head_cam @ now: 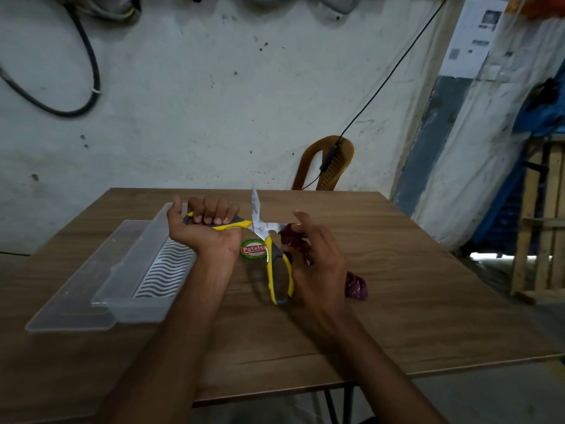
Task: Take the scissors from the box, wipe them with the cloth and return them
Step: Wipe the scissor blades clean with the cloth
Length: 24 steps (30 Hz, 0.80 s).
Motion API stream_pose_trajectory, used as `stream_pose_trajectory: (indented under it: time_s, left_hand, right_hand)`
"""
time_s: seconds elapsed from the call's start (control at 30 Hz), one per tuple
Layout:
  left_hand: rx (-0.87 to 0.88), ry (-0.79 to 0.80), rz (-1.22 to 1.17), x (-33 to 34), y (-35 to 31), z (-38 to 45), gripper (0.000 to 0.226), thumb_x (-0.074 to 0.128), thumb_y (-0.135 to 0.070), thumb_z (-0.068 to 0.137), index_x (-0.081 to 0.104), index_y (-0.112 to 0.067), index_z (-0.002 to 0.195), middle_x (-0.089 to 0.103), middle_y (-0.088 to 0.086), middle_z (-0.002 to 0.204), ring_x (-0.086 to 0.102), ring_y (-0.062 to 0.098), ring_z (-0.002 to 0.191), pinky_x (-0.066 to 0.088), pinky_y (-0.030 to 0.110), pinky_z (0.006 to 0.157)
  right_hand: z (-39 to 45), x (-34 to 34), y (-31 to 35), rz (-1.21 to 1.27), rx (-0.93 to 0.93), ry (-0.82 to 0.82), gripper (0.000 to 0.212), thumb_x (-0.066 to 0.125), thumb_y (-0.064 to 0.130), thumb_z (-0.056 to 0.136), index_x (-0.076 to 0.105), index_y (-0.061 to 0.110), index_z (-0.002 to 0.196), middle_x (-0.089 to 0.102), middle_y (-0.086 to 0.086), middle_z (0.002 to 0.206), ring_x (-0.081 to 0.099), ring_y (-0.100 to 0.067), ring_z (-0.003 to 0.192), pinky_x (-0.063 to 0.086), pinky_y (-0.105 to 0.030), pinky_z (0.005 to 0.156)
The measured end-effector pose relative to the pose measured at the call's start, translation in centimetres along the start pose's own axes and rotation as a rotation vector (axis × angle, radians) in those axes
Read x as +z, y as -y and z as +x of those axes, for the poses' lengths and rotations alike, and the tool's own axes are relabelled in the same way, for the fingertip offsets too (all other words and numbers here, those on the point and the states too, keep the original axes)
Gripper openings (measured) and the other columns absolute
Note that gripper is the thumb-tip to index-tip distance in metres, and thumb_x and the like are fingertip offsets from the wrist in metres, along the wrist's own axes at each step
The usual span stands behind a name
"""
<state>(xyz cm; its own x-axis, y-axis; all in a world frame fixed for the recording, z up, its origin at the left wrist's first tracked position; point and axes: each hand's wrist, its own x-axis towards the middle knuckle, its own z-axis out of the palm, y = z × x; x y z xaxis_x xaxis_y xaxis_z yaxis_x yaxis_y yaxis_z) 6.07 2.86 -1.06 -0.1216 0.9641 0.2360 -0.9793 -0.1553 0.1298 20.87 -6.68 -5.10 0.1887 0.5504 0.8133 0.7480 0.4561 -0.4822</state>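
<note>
The yellow-and-grey scissors (269,240) are spread wide open above the wooden table (397,301), one blade pointing up, the other pointing right. My left hand (211,228) grips one handle, palm up. My right hand (315,255) holds a dark red cloth (290,237) wrapped round the right-pointing blade; a loose end of the cloth hangs below that hand. A round red-and-green label hangs at the scissors' pivot. The clear plastic box (146,267) lies open on the table to the left, with a wavy white liner inside.
The box's clear lid (82,286) lies flat beside the box on its left. A brown plastic chair (330,163) stands behind the table against the wall. A wooden frame (538,221) stands to the right. Cables hang on the wall.
</note>
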Motion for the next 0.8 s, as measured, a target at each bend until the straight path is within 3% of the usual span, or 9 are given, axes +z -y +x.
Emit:
stream_pose_trajectory:
  time_s: [0.1,0.17,0.3,0.4,0.57,0.67,0.8]
  left_hand:
    - [-0.006,0.015,-0.01,0.2,0.2,-0.2,0.049,0.038,-0.04,0.092,0.027,-0.019,0.049,0.018,-0.004,0.046,0.013,0.014,0.044,0.015,0.025,0.047]
    - [-0.011,0.018,-0.006,0.3,0.3,-0.3,0.049,0.037,-0.041,0.092,0.027,-0.019,0.05,0.018,-0.003,0.046,0.013,0.014,0.044,0.016,0.024,0.046]
    - [-0.025,0.03,-0.01,0.5,0.3,-0.4,0.048,0.037,-0.042,0.092,0.023,-0.019,0.053,0.016,-0.003,0.047,0.013,0.014,0.044,0.018,0.024,0.046]
    - [-0.025,0.054,-0.001,0.7,0.4,-0.5,0.048,0.038,-0.042,0.093,0.023,-0.019,0.053,0.017,-0.003,0.047,0.013,0.014,0.043,0.017,0.023,0.045]
    - [-0.045,0.084,-0.008,0.6,0.5,-0.8,0.05,0.037,-0.042,0.093,0.025,-0.019,0.051,0.016,-0.003,0.047,0.014,0.013,0.043,0.019,0.023,0.043]
    - [-0.035,0.085,0.016,0.6,0.5,-0.8,0.047,0.038,-0.041,0.093,0.02,-0.02,0.055,0.015,-0.003,0.048,0.013,0.014,0.043,0.018,0.024,0.044]
    - [-0.03,0.068,0.016,0.6,0.4,-0.7,0.046,0.038,-0.041,0.093,0.018,-0.021,0.057,0.014,-0.003,0.049,0.012,0.014,0.044,0.016,0.025,0.046]
  right_hand:
    - [-0.1,-0.6,0.2,0.123,0.177,-0.118,0.037,0.082,0.005,0.077,0.074,0.016,0.112,0.069,0.005,0.104,0.065,-0.004,0.097,0.056,-0.027,0.083]
    - [-0.4,-0.8,0.5,0.155,0.237,-0.151,0.028,0.079,0.01,0.082,0.076,0.017,0.109,0.07,0.006,0.103,0.066,-0.004,0.097,0.056,-0.028,0.083]
    - [-1.3,-0.9,1.3,0.169,0.274,-0.277,0.022,0.076,0.011,0.086,0.077,0.017,0.108,0.072,0.005,0.1,0.067,-0.004,0.093,0.056,-0.026,0.081]
    - [-1.5,-0.4,2.6,0.143,0.186,-0.31,0.018,0.078,0.014,0.085,0.078,0.013,0.103,0.069,0.002,0.093,0.065,-0.005,0.084,0.05,-0.018,0.074]
    - [-0.2,0.7,2.6,0.148,0.091,-0.213,0.024,0.084,0.02,0.079,0.078,0.01,0.1,0.07,-0.001,0.091,0.065,-0.007,0.079,0.054,-0.021,0.07]
    - [1.0,0.4,1.8,0.103,-0.018,-0.046,0.031,0.078,0.023,0.085,0.073,0.007,0.111,0.071,-0.003,0.098,0.066,-0.011,0.085,0.053,-0.019,0.078]
    - [0.4,-0.5,0.1,0.0,-0.148,0.108,0.046,0.068,-0.011,0.083,0.064,0.003,0.127,0.067,-0.011,0.118,0.063,-0.019,0.106,0.045,-0.014,0.095]
